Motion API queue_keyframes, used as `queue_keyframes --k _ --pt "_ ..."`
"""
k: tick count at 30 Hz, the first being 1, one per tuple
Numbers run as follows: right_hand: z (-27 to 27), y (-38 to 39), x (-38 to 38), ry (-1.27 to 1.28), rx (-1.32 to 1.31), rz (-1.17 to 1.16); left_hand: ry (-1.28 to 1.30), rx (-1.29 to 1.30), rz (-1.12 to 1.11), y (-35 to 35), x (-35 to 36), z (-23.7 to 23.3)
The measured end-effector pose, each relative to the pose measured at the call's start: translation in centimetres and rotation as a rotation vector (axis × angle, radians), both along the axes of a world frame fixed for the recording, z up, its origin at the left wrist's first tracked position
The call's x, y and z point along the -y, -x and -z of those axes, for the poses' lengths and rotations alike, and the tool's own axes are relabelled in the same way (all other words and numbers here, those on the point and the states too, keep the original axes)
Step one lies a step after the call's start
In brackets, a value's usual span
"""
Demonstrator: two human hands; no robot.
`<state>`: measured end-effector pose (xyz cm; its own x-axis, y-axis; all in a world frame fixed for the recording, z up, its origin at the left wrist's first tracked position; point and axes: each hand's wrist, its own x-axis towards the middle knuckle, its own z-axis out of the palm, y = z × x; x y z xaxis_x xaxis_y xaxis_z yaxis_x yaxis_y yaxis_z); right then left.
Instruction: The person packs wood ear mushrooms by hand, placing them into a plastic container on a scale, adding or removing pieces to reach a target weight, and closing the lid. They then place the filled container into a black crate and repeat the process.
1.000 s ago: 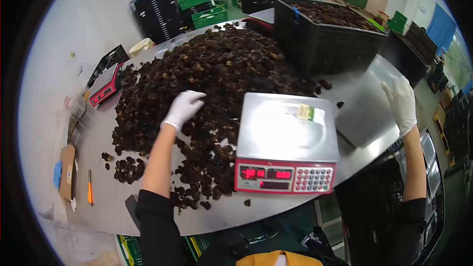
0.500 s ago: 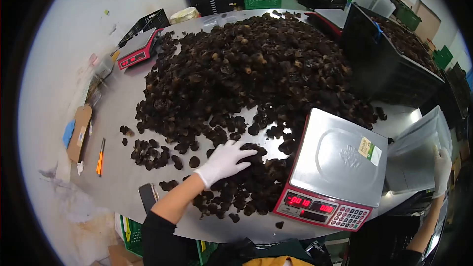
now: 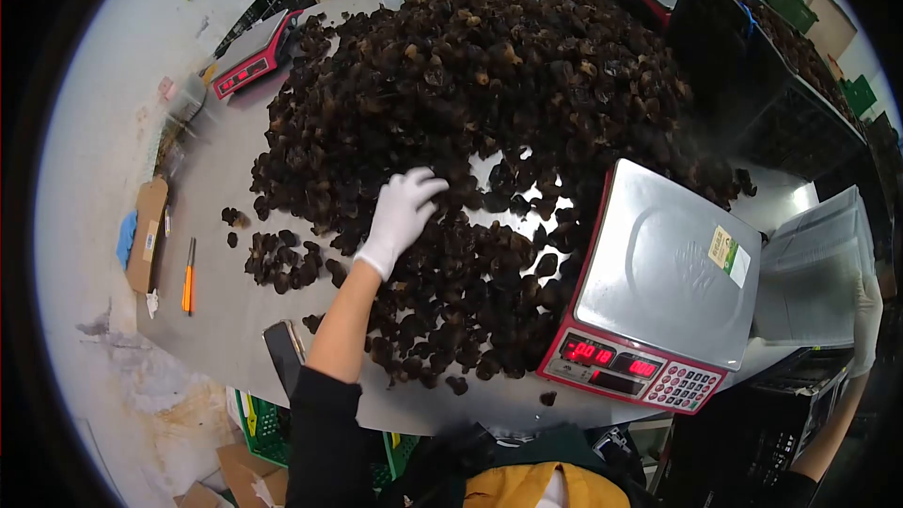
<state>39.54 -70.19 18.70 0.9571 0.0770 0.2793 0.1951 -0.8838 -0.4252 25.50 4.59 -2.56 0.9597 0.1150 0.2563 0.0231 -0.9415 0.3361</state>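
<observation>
My left hand, in a white glove, rests at the front edge of a large heap of dark, mushroom-like pieces. Its fingers are bent and spread over them, with nothing visibly gripped. Looser pieces lie just in front of it. At the far right, my right hand, also gloved, holds the edge of a stack of clear plastic containers; its fingers are partly hidden. Between the hands stands a red scale with a bare metal plate, its display lit in red.
A second red scale stands at the back left. A black crate of dark pieces is at the right. An orange pen, a phone and cardboard lie on the left side of the metal table.
My left hand has moved up and left towards the heap, and more loose pieces lie in front of it. My right hand still holds the containers. The camera view has shifted.
</observation>
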Motion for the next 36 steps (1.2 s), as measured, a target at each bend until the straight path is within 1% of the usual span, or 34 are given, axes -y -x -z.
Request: queue_keyframes --k 1,3,5,7,8,9,10,12,13,14,16,17,18,19,21,22,23,24,25,26,27,28,29,30,31,32,33,34,35,36 --pt "-0.6 0.3 0.4 0.003 -0.005 0.003 0.035 -0.015 0.086 1.6 1.0 -0.6" --pt "-1.4 1.0 1.4 0.311 0.041 -0.12 0.066 -0.039 0.107 4.7 2.2 -2.1" --pt "-1.6 0.8 1.9 0.29 0.024 -0.088 0.142 -0.027 0.021 7.2 3.0 -3.4" --pt "-2.1 -0.1 3.1 0.274 -0.144 0.041 0.168 -0.048 -0.013 9.0 3.8 -4.2" --pt "-2.1 -0.5 3.4 0.274 -0.144 0.041 0.193 -0.07 -0.049 9.6 4.0 -4.4" --pt "-2.1 -0.9 3.5 0.208 -0.16 0.002 0.193 -0.069 -0.049 9.8 4.4 -4.5" --pt "-2.0 -1.1 3.8 0.142 -0.176 -0.038 0.146 -0.089 0.0 9.8 5.0 -4.5" --pt "-2.1 -2.6 7.3 0.167 -0.159 -0.044 0.023 -0.157 0.104 9.5 5.9 -4.0" --pt "-2.3 -3.0 8.4 0.192 -0.142 -0.049 -0.068 -0.131 0.12 9.2 6.5 -3.6" --pt "-2.4 -2.5 8.1 0.196 -0.138 -0.05 -0.037 -0.102 0.139 8.9 6.3 -2.6" --pt "-2.1 -1.1 7.0 -0.152 0.164 -0.08 -0.003 -0.066 0.157 8.6 6.0 -1.0" --pt "-2.3 1.0 2.1 -0.153 0.459 0.007 0.094 -0.031 0.119 8.6 6.0 -0.6" --pt "-2.9 3.3 -2.4 -0.177 0.511 0.084 0.192 0.007 0.08 8.6 5.9 -0.3" --pt "-3.4 5.0 -6.2 -0.203 0.564 0.156 0.194 0.016 0.071 8.5 5.7 0.0" --pt "-2.7 8.3 -9.9 -0.144 0.47 -0.116 0.446 0.144 0.052 8.0 5.2 0.3" --pt "-1.1 9.6 -12.5 -0.009 0.482 -0.241 0.505 0.214 0.023 7.7 5.0 -0.3" --pt "0.8 10.8 -15.6 0.126 0.495 -0.365 0.592 0.19 -0.066 7.6 4.5 -0.4" --pt "1.8 12.5 -20.2 0.24 0.465 -0.442 0.63 0.203 -0.115 7.3 4.5 -0.8" --pt "3.7 13.5 -22.8 0.309 0.416 -0.503 0.668 0.214 -0.165 7.0 4.7 -1.5" --pt "5.7 14.5 -24.7 0.358 0.328 -0.514 0.73 0.226 -0.181 6.8 5.8 -3.2" --pt "8.1 15.1 -25.9 0.371 0.294 -0.571 0.724 0.243 -0.142 6.4 7.2 -5.3" --pt "10.0 15.1 -26.6 0.369 0.284 -0.683 0.794 0.238 -0.083 6.0 8.9 -7.4" --pt "10.5 15.6 -28.3 0.401 0.233 -0.686 0.752 0.219 -0.031 5.6 10.9 -9.3" --pt "10.8 16.1 -29.4 0.419 0.176 -0.666 0.791 0.249 0.097 5.2 13.3 -11.1" --pt "11.0 16.5 -30.2 0.436 0.119 -0.647 0.756 0.262 0.231 4.5 15.3 -11.8" --pt "11.1 16.5 -30.8 0.43 0.122 -0.664 0.665 0.352 0.359 3.6 17.4 -11.8" --pt "11.1 16.5 -31.3 0.329 0.137 -0.71 0.57 0.439 0.488 2.6 19.4 -11.6" --pt "11.1 16.5 -31.6 0.229 0.15 -0.751 0.421 0.322 0.565 1.7 21.2 -11.5" --pt "11.1 16.4 -31.9 0.228 0.152 -0.758 0.273 0.204 0.639 0.9 22.9 -11.3" --pt "11.0 16.3 -32.2 0.218 0.17 -0.761 0.176 0.22 0.627 0.1 24.6 -10.4"
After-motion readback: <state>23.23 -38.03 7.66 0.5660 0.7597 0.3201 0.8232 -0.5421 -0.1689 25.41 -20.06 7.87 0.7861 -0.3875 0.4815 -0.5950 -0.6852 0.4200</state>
